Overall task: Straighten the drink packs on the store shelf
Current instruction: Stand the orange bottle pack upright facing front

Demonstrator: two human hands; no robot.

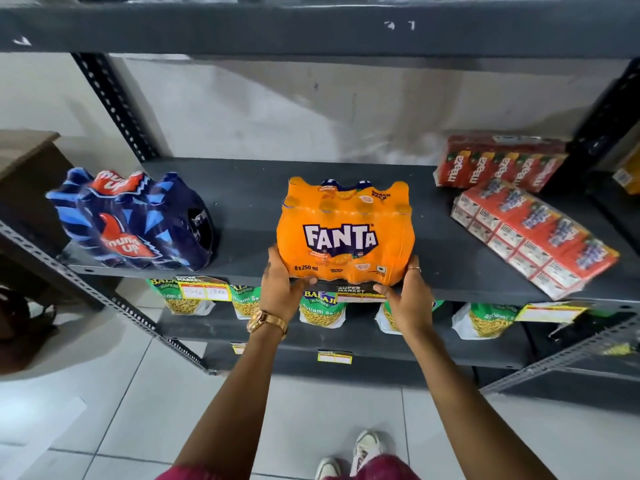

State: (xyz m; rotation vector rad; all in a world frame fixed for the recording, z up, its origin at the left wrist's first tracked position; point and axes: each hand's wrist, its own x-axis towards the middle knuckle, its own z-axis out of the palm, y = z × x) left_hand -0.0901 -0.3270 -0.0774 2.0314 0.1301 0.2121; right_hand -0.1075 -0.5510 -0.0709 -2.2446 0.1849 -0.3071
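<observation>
Both hands — left hand [280,289], right hand [408,299] — grip the orange Fanta pack [346,233] at its lower corners, fingers [306,280] closed on it, at the shelf [242,202] front edge.

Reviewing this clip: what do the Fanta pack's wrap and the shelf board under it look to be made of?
Fanta pack: apparently thin printed plastic shrink film, glossy; it hugs the bottle tops in rounded bumps and creases at the edges. Shelf board: probably painted metal, matte dark grey, flat with a thin folded front lip, carried on perforated angle uprights. Neither is certain from looks alone.
</observation>
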